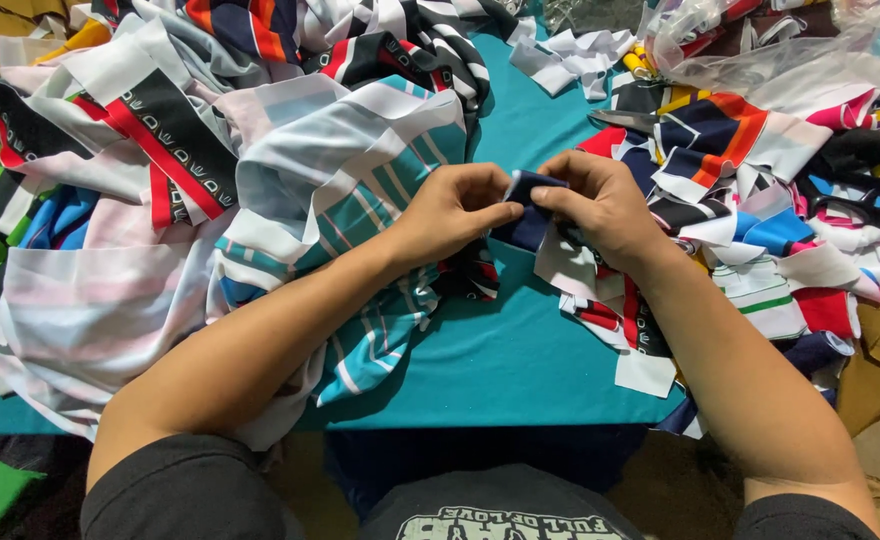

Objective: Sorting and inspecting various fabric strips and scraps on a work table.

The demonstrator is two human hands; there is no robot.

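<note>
Both hands pinch one small dark navy scrap of fabric at the middle of the view: the left hand closes thumb and forefinger on its 9 o'clock edge, the right hand closes fingertips on its 3 o'clock edge, so the scrap hangs folded between them just above the teal table cover. At 6 o'clock of the right wrist lies a loose white, red and black striped strip, touching the forearm. Toward 9 o'clock spreads a large heap of white, teal and pink striped cloth panels, its nearest fold just under the left wrist. Toward 3 o'clock sits a pile of small mixed-colour offcuts, with black-handled scissors resting on it and a crumpled clear plastic bag at 1 o'clock. The grip is shallow, on slippery-looking cloth, so the scrap could likely slide free and drop among similar offcuts; a moving forearm could also drag the strip off the table edge.
</note>
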